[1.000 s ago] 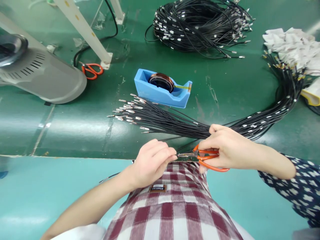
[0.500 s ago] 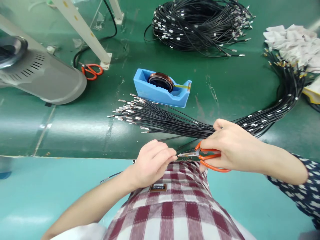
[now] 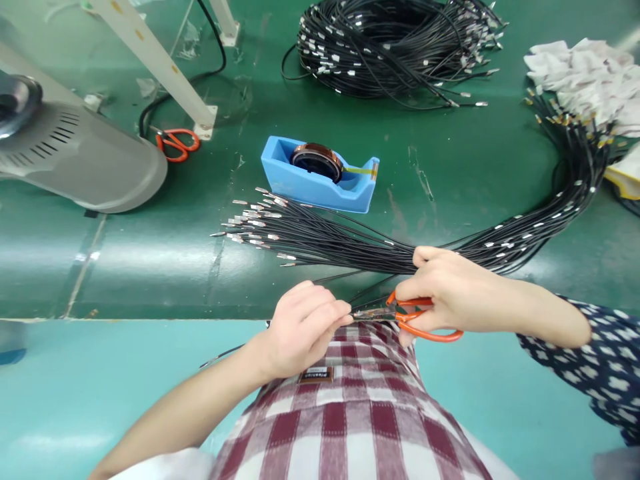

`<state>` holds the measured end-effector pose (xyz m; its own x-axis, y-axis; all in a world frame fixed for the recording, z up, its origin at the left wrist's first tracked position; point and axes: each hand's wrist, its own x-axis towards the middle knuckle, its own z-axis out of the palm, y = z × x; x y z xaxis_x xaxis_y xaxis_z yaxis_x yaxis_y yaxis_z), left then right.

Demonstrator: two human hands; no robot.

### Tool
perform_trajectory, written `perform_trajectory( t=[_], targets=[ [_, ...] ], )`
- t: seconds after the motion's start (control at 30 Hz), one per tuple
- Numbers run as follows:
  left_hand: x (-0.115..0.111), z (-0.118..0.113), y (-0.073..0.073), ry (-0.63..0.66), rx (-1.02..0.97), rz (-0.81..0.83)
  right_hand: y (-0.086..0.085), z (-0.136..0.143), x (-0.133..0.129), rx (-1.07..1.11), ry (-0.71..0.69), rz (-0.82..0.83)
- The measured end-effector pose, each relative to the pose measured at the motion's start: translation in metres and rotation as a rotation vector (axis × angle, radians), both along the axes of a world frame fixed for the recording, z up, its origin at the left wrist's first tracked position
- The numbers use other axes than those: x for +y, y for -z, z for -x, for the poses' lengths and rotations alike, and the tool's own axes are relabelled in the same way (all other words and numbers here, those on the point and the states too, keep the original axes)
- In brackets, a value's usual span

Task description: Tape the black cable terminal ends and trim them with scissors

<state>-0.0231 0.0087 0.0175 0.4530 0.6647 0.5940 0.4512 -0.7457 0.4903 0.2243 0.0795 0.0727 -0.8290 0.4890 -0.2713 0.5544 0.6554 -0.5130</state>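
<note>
Orange-handled scissors (image 3: 409,317) stand out at the near edge of a green worktop (image 3: 465,167), by a black cable bundle (image 3: 340,243) flecked white. Farther from that edge, a sky-blue tape dispenser (image 3: 320,190) cradles a copper-brown roll (image 3: 327,155). Against it: a maroon-and-white checked apron (image 3: 345,413).

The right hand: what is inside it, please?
Orange-handled scissors are inside the right hand; their blades and parts of the handles show. Its fingers cover the handles' remainder.
</note>
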Motion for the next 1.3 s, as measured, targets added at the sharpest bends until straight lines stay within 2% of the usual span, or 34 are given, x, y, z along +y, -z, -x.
perform_trajectory(
  t=[0.27,0.37,0.47,0.73,0.83,0.93,1.0,1.1,1.13,1.2,1.3],
  targets=[
    [-0.004,0.004,0.001,0.047,-0.03,0.062,0.034,-0.002,-0.004,0.083,0.105,0.814],
    [-0.003,0.005,0.0,0.062,-0.051,0.074,0.045,-0.002,-0.009,0.122,0.148,1.072],
    [-0.003,0.006,-0.001,0.08,-0.067,0.08,0.05,-0.001,-0.013,0.147,0.174,1.218],
    [-0.006,0.008,0.003,0.118,-0.127,0.089,0.063,0.003,-0.023,0.165,0.237,1.368],
    [-0.007,0.009,0.004,0.135,-0.136,0.084,0.067,0.004,-0.025,0.151,0.252,1.36],
    [-0.007,0.01,0.005,0.113,-0.154,0.1,0.059,0.004,-0.021,0.152,0.256,1.251],
    [-0.006,0.011,0.005,0.098,-0.159,0.116,0.045,0.005,-0.017,0.187,0.227,1.004],
    [-0.005,0.011,0.005,0.105,-0.147,0.116,0.021,0.006,-0.011,0.162,0.149,0.467],
    [-0.005,0.011,0.005,0.107,-0.143,0.112,0.014,0.007,-0.01,0.134,0.123,0.341],
    [-0.005,0.011,0.006,0.108,-0.138,0.106,0.006,0.007,-0.01,0.091,0.075,0.195],
    [-0.005,0.011,0.006,0.113,-0.134,0.098,0.004,0.007,-0.011,0.081,0.023,0.114]
  ],
)
